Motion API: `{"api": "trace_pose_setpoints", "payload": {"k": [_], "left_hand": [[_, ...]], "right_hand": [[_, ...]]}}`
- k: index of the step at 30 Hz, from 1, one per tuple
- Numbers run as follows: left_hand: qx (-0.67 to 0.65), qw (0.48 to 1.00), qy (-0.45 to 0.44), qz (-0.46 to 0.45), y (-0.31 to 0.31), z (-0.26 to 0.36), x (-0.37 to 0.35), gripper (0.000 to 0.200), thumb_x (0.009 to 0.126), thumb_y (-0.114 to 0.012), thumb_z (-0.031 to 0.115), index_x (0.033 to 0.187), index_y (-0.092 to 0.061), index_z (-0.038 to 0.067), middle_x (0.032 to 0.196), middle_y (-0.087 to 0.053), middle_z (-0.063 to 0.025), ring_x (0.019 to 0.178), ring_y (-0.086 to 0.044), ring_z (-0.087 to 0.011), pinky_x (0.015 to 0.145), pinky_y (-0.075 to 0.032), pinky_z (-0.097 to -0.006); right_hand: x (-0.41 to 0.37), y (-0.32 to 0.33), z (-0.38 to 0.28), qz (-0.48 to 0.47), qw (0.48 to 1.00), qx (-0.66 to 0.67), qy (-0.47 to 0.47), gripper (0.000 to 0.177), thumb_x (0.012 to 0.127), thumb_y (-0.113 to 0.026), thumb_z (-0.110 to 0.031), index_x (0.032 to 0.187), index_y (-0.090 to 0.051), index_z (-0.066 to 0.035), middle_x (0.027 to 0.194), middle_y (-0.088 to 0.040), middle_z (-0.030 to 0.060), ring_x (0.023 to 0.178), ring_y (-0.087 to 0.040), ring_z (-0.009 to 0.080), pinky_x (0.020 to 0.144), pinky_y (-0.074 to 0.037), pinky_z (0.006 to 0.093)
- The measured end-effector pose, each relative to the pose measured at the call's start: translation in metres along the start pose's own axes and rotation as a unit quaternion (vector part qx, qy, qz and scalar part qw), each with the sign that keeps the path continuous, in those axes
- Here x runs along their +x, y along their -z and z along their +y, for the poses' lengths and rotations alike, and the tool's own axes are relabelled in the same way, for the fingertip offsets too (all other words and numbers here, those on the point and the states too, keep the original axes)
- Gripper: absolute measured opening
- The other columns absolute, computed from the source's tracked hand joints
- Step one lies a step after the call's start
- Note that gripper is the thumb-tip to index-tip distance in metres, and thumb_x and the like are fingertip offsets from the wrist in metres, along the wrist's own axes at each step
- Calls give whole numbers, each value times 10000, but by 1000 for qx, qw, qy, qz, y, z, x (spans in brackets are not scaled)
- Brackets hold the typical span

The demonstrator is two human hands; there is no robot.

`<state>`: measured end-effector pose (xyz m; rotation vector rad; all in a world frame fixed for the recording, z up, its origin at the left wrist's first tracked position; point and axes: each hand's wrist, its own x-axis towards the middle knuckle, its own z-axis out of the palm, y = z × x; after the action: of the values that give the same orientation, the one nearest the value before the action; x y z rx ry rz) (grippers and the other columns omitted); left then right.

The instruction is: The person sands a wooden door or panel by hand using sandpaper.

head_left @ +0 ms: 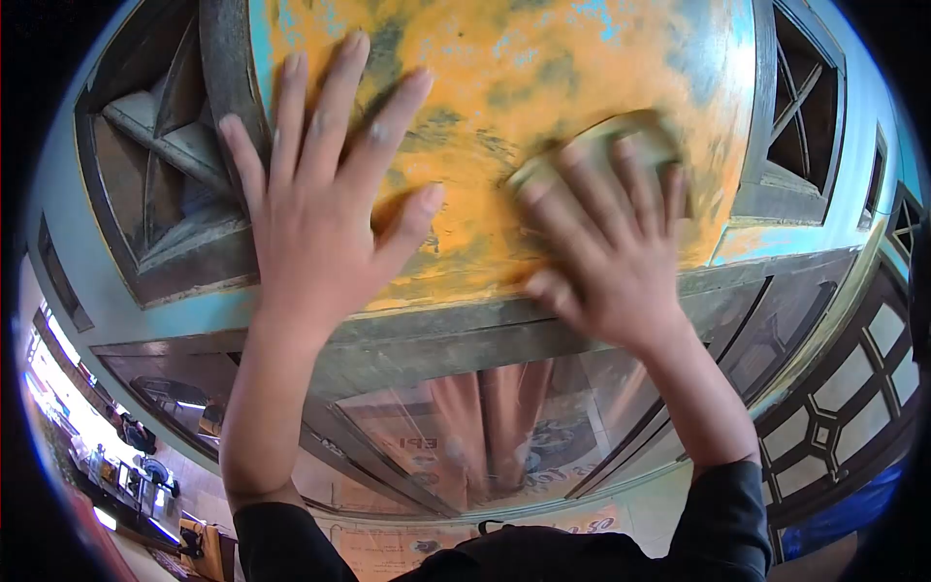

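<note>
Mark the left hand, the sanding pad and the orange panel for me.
left hand (320, 223): head view, back of hand.
sanding pad (645, 124): head view, top edge.
orange panel (504, 58): head view, bare paint.

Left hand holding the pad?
No, the left hand lies flat and empty on the orange panel; the pad sits under the right hand.

Hands on a worn orange panel (524, 58)
Left hand (315, 223) lies flat with fingers spread; right hand (606, 262) presses a sanding pad (630, 128) against the blue-flecked paint.
</note>
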<state>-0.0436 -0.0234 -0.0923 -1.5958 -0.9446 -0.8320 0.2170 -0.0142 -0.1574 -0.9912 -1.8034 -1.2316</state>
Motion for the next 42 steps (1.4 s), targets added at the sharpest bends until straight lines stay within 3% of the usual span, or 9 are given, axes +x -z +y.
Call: {"api": "trace_pose_setpoints", "payload": {"k": [1,8,11,14,18,25,29,37,42], "left_hand": [[-2,1000,-12,20,-4,-4,8,627,942,-522,539,1506,-462,271,1632,-302,-87,1506,-231,-395,1124,-95,-738],[-21,997,-18,73,-10,-11,16,585,950,-512,539,1463,-524,260,1612,-343,-88,1493,-261,-386,1146,-125,-695],[-31,997,-15,73,-10,-13,15,579,945,-519,526,1455,-535,252,1605,-358,-89,1493,-266,-379,1160,-143,-663],[-46,996,-13,78,-10,-15,14,575,943,-520,515,1449,-541,243,1599,-369,-92,1492,-272,-373,1169,-154,-640],[-54,996,-10,76,-9,-15,14,573,947,-515,504,1449,-540,229,1596,-373,-98,1494,-274,-364,1176,-152,-630],[-39,998,-6,57,-5,-12,15,577,953,-502,493,1460,-528,218,1606,-357,-95,1506,-252,-359,1188,-140,-618],[-30,998,-8,49,-3,-11,14,582,959,-488,478,1476,-507,212,1614,-340,-101,1512,-237,-364,1190,-139,-616],[-4,999,-10,32,-1,-1,13,631,962,-475,450,1520,-434,158,1634,-283,-139,1515,-201,-405,1195,-137,-609],[-12,999,-38,10,5,6,36,682,967,-469,464,1571,-339,176,1648,-239,-136,1524,-177,-387,1212,-125,-580]], "right_hand": [[-3,-2,-8,-15,997,27,72,651,911,-565,-594,1489,-478,-306,1579,-395,81,1487,-281,379,1194,-120,615],[54,6,54,142,989,-35,-33,626,946,-510,-507,1486,-493,-192,1563,-406,137,1474,-292,416,1202,-149,586],[28,0,-3,-8,990,25,137,669,883,-567,-623,1453,-528,-276,1555,-422,115,1474,-307,395,1191,-129,623],[29,5,19,-37,987,3,156,646,874,-564,-656,1420,-559,-310,1560,-419,108,1471,-318,384,1190,-126,628],[64,7,74,169,985,7,-22,716,890,-548,-656,1437,-554,-193,1555,-423,125,1460,-329,398,1178,-167,604],[20,5,22,-15,979,-8,203,573,926,-499,-633,1444,-509,-390,1583,-394,43,1488,-298,332,1194,-167,613],[51,22,98,129,991,-20,-29,682,876,-625,-544,1470,-504,-233,1575,-396,87,1476,-299,369,1194,-151,593],[36,21,63,-3,992,-3,128,638,930,-477,-636,1492,-468,-333,1604,-358,54,1505,-253,340,1212,-109,599],[122,32,135,201,976,-48,-65,662,922,-554,-553,1506,-453,-258,1591,-366,91,1490,-259,380,1207,-132,587]]}}
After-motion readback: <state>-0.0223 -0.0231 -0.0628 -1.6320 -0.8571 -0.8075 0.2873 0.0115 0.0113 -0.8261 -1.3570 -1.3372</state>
